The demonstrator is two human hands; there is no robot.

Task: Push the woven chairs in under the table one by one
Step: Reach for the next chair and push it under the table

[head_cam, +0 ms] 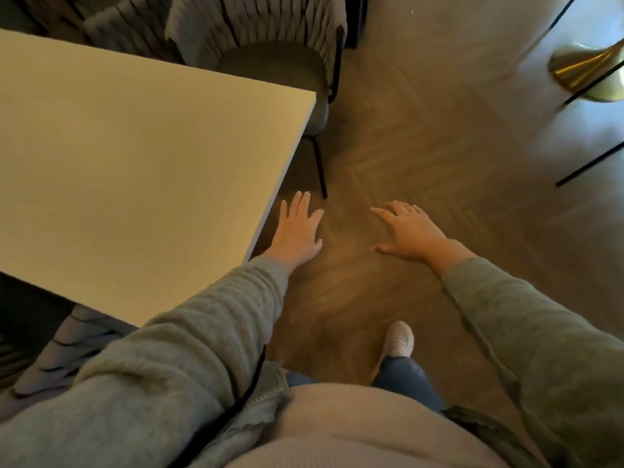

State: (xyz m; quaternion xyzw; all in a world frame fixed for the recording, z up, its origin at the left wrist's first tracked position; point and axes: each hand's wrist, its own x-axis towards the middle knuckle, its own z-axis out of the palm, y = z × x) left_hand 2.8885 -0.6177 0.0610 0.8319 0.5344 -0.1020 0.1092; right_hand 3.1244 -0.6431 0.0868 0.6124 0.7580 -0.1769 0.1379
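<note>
Floor [422, 146]: wood laid in a herringbone pattern, dim in the middle of the room, with brighter light across the upper right.

Table [135, 146]: pale rectangular top, filling the left side of the head view. One corner points toward the middle of the floor.

Person: stands at the table's short edge with both arms stretched forward, in grey sleeves [189, 349].

Far woven chair [270, 35]: stands at the far long side, beside the table corner. Part of its dark seat is under the tabletop. The strap-woven back and the rest of the seat stand out from the table. One thin black leg [319, 167] comes down to the floor just past the corner.

Second woven chair [114, 25]: just left of the first on the same side. Only its back shows above the tabletop.

Near woven chair [67, 342]: at the near long side, lower left, its back showing below the table edge and behind the left sleeve.

Brass lamp base [584, 69]: upper right, beside thin black rods [591, 163].

Left hand [299, 231]: palm down, fingers spread, holding nothing, just beside the table's short edge and short of the black chair leg.

Right hand [410, 231]: likewise flat and spread, holding nothing, apart from the left hand over bare floor.

White shoe [400, 339]: on the floor below the hands.
</note>
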